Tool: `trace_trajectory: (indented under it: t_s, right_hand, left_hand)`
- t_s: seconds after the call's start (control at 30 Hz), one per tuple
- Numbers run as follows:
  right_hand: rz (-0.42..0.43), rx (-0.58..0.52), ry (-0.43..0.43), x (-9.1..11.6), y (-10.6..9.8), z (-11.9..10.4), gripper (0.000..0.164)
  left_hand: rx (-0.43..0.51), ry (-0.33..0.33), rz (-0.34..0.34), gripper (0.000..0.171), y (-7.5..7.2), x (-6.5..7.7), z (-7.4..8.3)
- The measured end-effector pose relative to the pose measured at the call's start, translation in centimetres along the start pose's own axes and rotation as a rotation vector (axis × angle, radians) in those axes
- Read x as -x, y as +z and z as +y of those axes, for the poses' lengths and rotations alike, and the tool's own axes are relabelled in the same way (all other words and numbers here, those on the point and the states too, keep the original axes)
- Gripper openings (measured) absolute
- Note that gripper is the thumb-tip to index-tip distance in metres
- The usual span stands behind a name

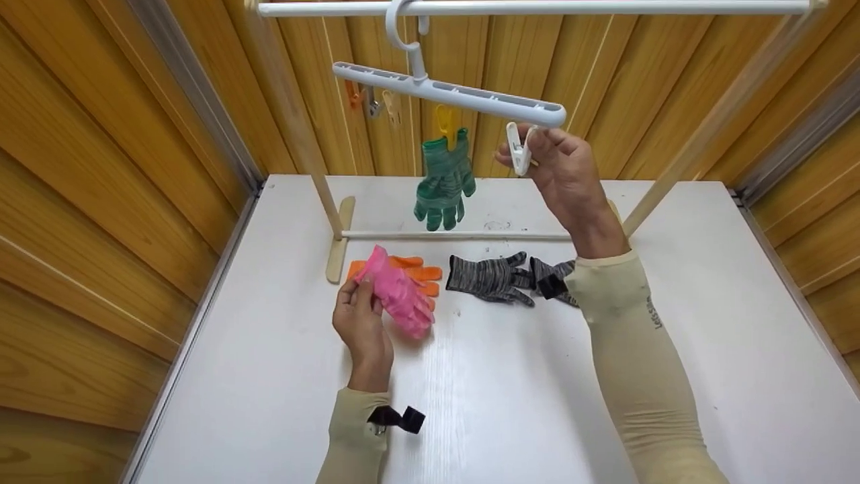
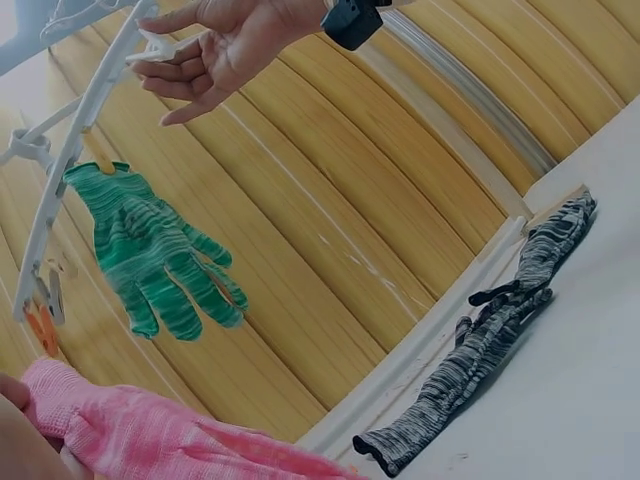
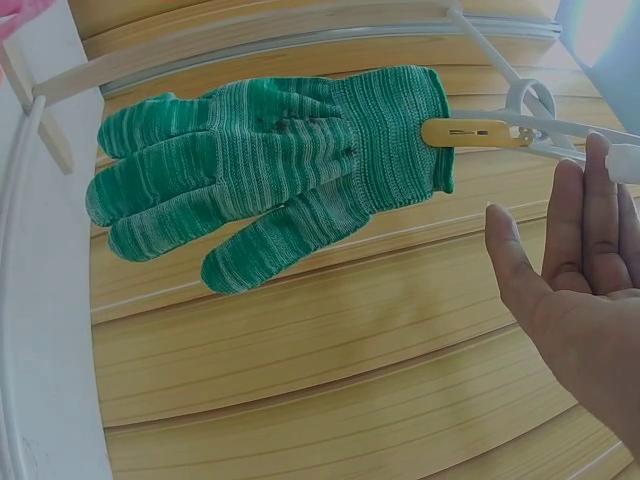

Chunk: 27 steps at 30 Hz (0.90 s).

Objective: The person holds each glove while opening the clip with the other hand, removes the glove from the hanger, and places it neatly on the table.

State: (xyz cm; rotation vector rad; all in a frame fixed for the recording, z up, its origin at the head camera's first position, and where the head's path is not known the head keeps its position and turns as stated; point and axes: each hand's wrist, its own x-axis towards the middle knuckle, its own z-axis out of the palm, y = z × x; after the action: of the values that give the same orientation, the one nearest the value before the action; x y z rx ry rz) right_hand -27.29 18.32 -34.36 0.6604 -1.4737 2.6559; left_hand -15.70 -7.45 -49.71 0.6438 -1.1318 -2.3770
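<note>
My left hand (image 1: 363, 319) pinches a pink knit glove (image 1: 401, 299) by its cuff, above an orange glove (image 1: 423, 272) on the table. At the near right end of the white hanger (image 1: 484, 99), my right hand (image 1: 564, 171) holds a white clothespin (image 1: 519, 153) between thumb and fingers; its other fingers stretch out loosely in the right wrist view. From the hanger's middle a yellow clothespin (image 3: 475, 132) carries a green striped glove (image 3: 250, 160), fingers down. In the left wrist view the pink glove (image 2: 150, 430) hides most of the left fingers.
The hanger hooks over a white rod (image 1: 605, 7) on a wooden-legged stand. Orange (image 1: 354, 94) and beige clothespins (image 1: 392, 107) hang on its left half. Two grey-black gloves (image 1: 489, 277) lie on the white table (image 1: 282, 376), the right one partly behind the sleeve. Wood-panelled walls (image 1: 121, 168) surround it.
</note>
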Motion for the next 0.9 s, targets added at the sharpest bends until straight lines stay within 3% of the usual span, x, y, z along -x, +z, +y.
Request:
trace_trajectory:
  t_s: [0.2,0.43,0.63,0.9]
  right_hand:
    - [0.003,-0.003,-0.019,-0.1,-0.2,0.1,0.062]
    - [0.035,0.013,0.020,0.6,-0.3,0.3,0.066]
    - [0.027,0.037,0.012,0.1,-0.3,-0.3,0.065]
    - [0.028,0.032,-0.001,0.0,-0.1,-0.7,0.063]
  left_hand:
    - [0.060,-0.027,0.036,0.031,-0.6,-0.9,-0.8]
    - [0.145,-0.131,0.136,0.035,-2.5,-0.8,-2.4]
    - [0.216,-0.169,0.146,0.036,-2.5,-0.7,-3.0]
    - [0.229,-0.177,0.153,0.031,-2.9,-1.2,-3.3]
